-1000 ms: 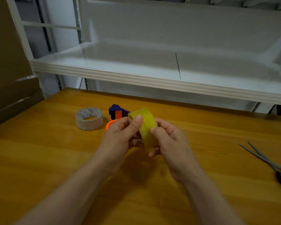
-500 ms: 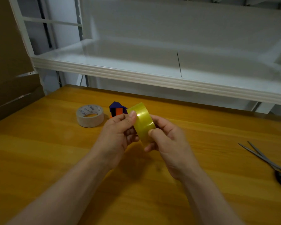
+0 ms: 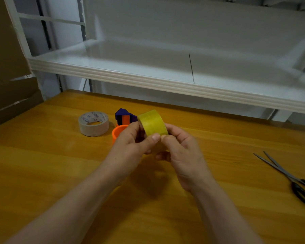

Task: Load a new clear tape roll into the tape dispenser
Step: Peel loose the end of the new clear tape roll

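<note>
Left hand (image 3: 130, 143) and right hand (image 3: 181, 150) pinch the clear tape roll (image 3: 152, 122), 2 thumbs meeting on its band, likely seeking its loose end, the tape dispenser (image 3: 124, 118) just beyond this grip.

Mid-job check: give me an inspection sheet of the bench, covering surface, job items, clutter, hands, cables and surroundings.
Surface: wooden table, glossy orange-brown.
Job's things: clear tape roll, yellowish, held above the table; tape dispenser, blue and orange, on the table behind the hands, not yet loaded.
Clutter: beige tape roll lying flat left of the dispenser; scissors, blades apart, near the right edge.
Hands: left hand and right hand both pinch the clear tape roll, thumbs on its outer face.
Cables: nothing seen.
Surroundings: white shelf over the table's far edge; cardboard at left.
</note>
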The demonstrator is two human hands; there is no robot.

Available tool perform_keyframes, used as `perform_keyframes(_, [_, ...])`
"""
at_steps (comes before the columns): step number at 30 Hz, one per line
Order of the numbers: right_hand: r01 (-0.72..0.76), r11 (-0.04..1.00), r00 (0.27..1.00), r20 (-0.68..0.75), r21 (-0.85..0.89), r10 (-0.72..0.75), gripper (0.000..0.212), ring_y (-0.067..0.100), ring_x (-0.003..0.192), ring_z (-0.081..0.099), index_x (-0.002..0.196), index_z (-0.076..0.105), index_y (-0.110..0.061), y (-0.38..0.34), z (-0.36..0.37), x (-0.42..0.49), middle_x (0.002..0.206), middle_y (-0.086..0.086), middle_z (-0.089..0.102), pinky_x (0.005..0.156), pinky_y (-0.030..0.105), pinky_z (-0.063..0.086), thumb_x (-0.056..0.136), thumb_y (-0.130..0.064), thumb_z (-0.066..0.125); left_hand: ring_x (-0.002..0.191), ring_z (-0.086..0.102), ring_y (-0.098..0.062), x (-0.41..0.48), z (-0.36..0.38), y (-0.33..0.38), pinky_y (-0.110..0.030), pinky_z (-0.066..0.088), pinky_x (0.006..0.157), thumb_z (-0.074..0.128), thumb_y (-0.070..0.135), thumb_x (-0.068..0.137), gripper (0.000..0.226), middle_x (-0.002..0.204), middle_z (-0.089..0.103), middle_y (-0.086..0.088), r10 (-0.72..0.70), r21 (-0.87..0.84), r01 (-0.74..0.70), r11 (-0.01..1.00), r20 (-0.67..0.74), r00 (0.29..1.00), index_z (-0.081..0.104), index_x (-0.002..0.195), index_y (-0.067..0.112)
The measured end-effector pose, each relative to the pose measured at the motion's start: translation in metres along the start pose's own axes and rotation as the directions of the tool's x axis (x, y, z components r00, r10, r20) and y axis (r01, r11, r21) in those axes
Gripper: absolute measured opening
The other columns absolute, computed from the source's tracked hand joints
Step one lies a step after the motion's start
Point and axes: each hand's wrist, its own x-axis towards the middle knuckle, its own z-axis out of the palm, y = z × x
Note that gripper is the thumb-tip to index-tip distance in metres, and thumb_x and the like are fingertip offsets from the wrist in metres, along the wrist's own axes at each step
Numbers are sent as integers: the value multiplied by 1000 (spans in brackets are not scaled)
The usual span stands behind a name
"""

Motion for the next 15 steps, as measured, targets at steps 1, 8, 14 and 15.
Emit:
perform_keyframes(1, [-2, 1000, 1000, -5, 3, 2, 26, 18, 80, 71, 119, 71, -18, 0, 0, 0, 105, 10, 75, 60, 23, 54, 101, -10, 53, 88, 68, -12, 0, 1, 0, -25, 53, 71, 72, 29, 84, 30, 104, 73, -2, 4, -18, -4, 1000, -11, 1000, 67, 113, 22])
perform_keyframes(8, [17, 1000, 1000, 13, -1, -17, 32, 3, 74, 68, 116, 71, -25, -3, 2, 0, 94, -13, 76, 54, 20, 53, 100, -5, 52, 65, 61, -6, 2, -1, 4, -23, 50, 63, 64, 26, 84, 24, 80, 71, 3, -63, -161, 56, 985, -40, 997, 69, 101, 9])
perform_keyframes(14, [49, 998, 997, 66, -39, -46, 36, 5, 73, 70, 111, 69, -31, -6, 1, -2, 88, -17, 76, 51, 21, 54, 101, -3, 49, 78, 64, -22, 3, -3, 5, -27, 53, 67, 64, 31, 80, 48, 93, 68, -16, -111, -279, 100, 955, -25, 994, 65, 112, -5])
perform_keyframes(15, [56, 997, 996, 68, -52, -52, 38, 6, 75, 70, 110, 69, -34, -5, 1, -2, 90, -15, 76, 52, 22, 54, 100, -3, 50, 76, 65, -21, 4, -3, 6, -26, 54, 66, 63, 31, 80, 50, 93, 68, -17, -123, -309, 110, 945, -25, 992, 64, 113, -7])
